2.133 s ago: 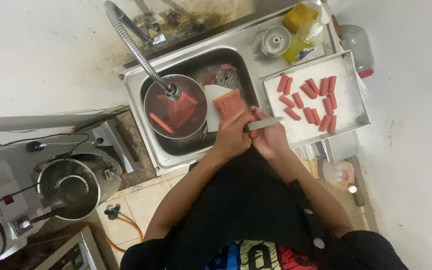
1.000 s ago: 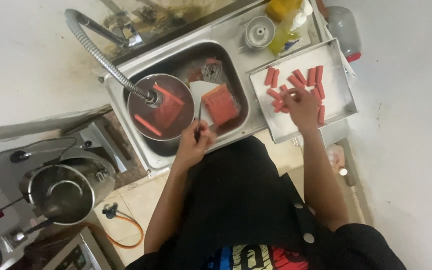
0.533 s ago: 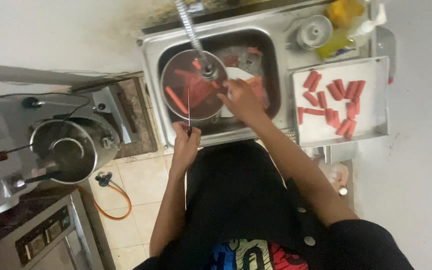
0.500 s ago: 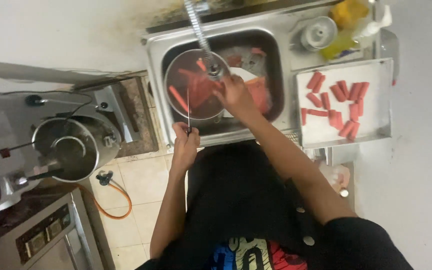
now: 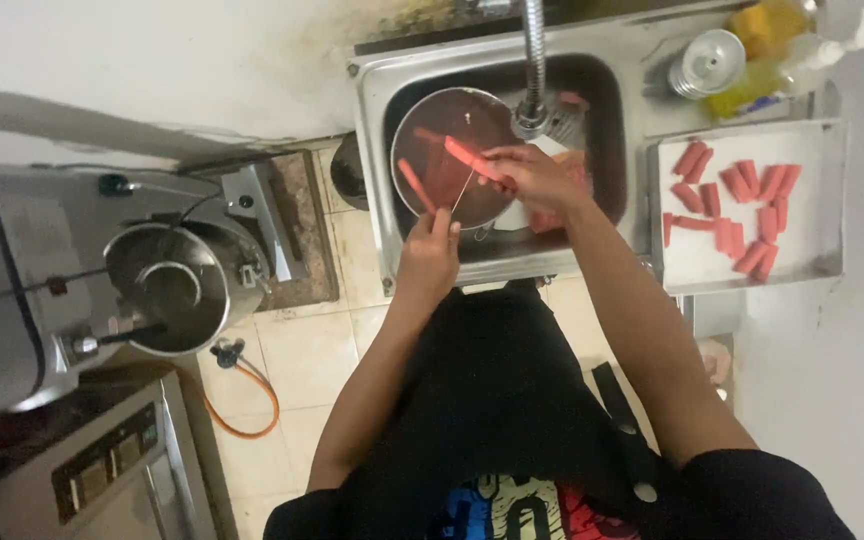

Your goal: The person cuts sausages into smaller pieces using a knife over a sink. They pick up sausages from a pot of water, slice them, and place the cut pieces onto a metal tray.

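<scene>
My right hand (image 5: 532, 178) holds a long pink sausage (image 5: 470, 158) over a round metal bowl (image 5: 452, 155) that sits in the steel sink (image 5: 382, 140). One more sausage (image 5: 412, 184) lies in the bowl's water. My left hand (image 5: 428, 255) is at the sink's front edge, shut on a thin knife (image 5: 462, 190) whose blade points up toward the sausage. A white tray (image 5: 697, 262) to the right of the sink carries several cut sausage pieces (image 5: 742, 205).
A flexible faucet (image 5: 532, 70) hangs over the sink. A metal cup (image 5: 709, 62) and a yellow soap bottle (image 5: 772, 40) stand behind the tray. On the left is a mixer with a steel bowl (image 5: 167, 285). An orange hose (image 5: 247, 400) lies on the tiled floor.
My right hand left the tray, reached into the bowl and lifted a sausage out. My left hand kept the knife near the sink's front edge. The view shifted left.
</scene>
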